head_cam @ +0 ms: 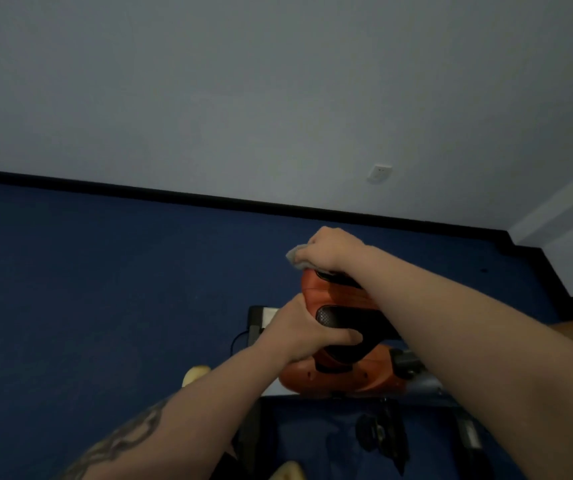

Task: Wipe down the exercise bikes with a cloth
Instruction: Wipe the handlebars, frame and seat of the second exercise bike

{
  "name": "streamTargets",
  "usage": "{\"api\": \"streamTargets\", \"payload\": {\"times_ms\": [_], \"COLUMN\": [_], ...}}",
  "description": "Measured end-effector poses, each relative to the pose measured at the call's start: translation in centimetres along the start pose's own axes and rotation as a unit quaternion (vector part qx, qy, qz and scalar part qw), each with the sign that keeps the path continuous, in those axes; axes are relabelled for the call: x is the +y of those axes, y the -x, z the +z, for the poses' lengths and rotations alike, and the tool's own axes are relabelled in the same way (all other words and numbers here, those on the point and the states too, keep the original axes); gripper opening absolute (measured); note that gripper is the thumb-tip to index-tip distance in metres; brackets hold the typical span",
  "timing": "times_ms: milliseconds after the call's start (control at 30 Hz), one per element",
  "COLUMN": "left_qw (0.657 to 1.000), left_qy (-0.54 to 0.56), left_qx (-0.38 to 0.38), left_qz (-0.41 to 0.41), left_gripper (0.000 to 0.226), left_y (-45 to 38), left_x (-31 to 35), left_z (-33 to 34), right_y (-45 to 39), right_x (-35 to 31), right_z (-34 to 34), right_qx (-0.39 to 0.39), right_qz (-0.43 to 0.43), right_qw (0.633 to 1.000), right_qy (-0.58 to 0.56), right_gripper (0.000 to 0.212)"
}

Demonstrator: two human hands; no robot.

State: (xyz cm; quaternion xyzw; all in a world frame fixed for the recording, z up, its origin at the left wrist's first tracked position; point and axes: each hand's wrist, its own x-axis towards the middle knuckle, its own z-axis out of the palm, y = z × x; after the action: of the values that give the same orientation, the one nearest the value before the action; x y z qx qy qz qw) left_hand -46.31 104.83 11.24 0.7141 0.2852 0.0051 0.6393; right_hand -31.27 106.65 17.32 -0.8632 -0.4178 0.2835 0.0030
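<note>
From the head view, your right hand (330, 249) is bunched around the cloth (294, 255), grip clamped on it, a grey corner poking out past your knuckles on the far side; you've got it pressed on the top front end of the exercise bike (340, 299), right where the orange shell meets a black part; your left hand (307, 332) sits nearer you and lower than that grip, fingers wrapped round a black padded part of the bike, thumb across it, steadying the machine while you rub.

Below the left grip the orange housing (333, 375) swells out, and further down a dark pedal (371, 431) hangs over the blue floor (87, 289); beyond the cloth grip there is only floor, a black skirting and the pale wall (278, 98), with a socket (379, 173) set in it.

Progress, as I read it: you're mid-wipe on the upper end; no surface shows plainly as cleaned or dirty in this dim light; the lower housing, pedals and frame look like work left; no other bike is clearly in shot.
</note>
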Motion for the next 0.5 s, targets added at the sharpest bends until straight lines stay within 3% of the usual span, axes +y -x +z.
{"api": "streamTargets", "payload": {"times_ms": [67, 133, 200, 233, 300, 367, 433, 500], "left_qw": [1.0, 1.0, 1.0, 1.0, 1.0, 0.998, 0.997, 0.992], "left_qy": [-0.007, -0.016, -0.027, -0.026, -0.007, -0.018, -0.039, -0.102], "left_qx": [0.003, 0.011, 0.014, 0.013, 0.015, 0.03, 0.05, 0.074], "left_qz": [-0.005, 0.001, 0.007, 0.004, -0.019, -0.05, -0.047, -0.006], "left_gripper": [0.07, 0.071, 0.068, 0.068, 0.083, 0.115, 0.145, 0.151], "left_y": [0.0, 0.2, 0.2, 0.2, 0.1, 0.5, 1.1, 1.5], "left_x": [-0.3, -0.5, -0.2, 0.0, 0.2, 0.5, 0.6, 1.1], "left_z": [0.2, 0.4, 0.2, 0.1, 0.0, -0.1, -0.1, -0.2], "right_y": [0.8, 2.7, 4.0, 3.9, 3.0, 1.9, 1.9, 4.1], "right_x": [-0.1, 1.4, 3.8, 4.8, 5.8, 5.7, 6.0, 7.4], "right_z": [1.6, 4.0, 4.1, 3.3, 2.0, 1.6, 2.8, 4.3], "right_qx": [0.085, 0.185, 0.178, 0.141, 0.072, 0.076, 0.143, 0.221], "right_qz": [0.006, -0.117, -0.232, -0.243, -0.178, -0.092, -0.056, -0.065], "right_qw": [0.996, 0.974, 0.956, 0.958, 0.97, 0.974, 0.978, 0.969], "right_qy": [0.038, 0.054, -0.007, -0.056, -0.151, -0.193, -0.14, -0.092], "right_gripper": [0.025, 0.025, 0.032, 0.034, 0.03, 0.031, 0.041, 0.044]}}
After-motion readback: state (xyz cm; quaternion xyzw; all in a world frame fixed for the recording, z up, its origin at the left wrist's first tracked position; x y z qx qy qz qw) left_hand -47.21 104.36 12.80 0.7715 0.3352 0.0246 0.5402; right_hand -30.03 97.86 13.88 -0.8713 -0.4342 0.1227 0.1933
